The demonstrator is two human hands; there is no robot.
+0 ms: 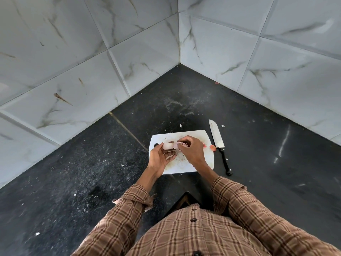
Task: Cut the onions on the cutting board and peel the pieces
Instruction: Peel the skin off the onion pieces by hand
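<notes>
Wall tiles: white marble-look tiles meet in a corner at 12 o'clock from the board.
Counter: dark speckled stone, dusted with pale flecks and bits of skin.
Left hand: palm turned up over the board's 9 o'clock edge, fingers curled round the onion piece, holding it from below.
Onion piece: pale, pinkish-white, held above the board between both hands, toward the board's 10 o'clock area; a strip of skin hangs from it onto the left palm.
Cutting board: white, rectangular with rounded corners, flat on the counter; its surface carries scattered skin scraps.
Right hand: back facing up, fingertips pinching the skin at the onion piece's 3 o'clock end.
Onion scrap: small reddish bit at the board's 3 o'clock edge, just beside the knife.
Knife: lies on the counter at 3 o'clock from the board, blade tip toward 12 o'clock, black handle toward 5 o'clock; neither hand touches it.
Sleeves: brown checked shirt cuffs, open at both wrists.
</notes>
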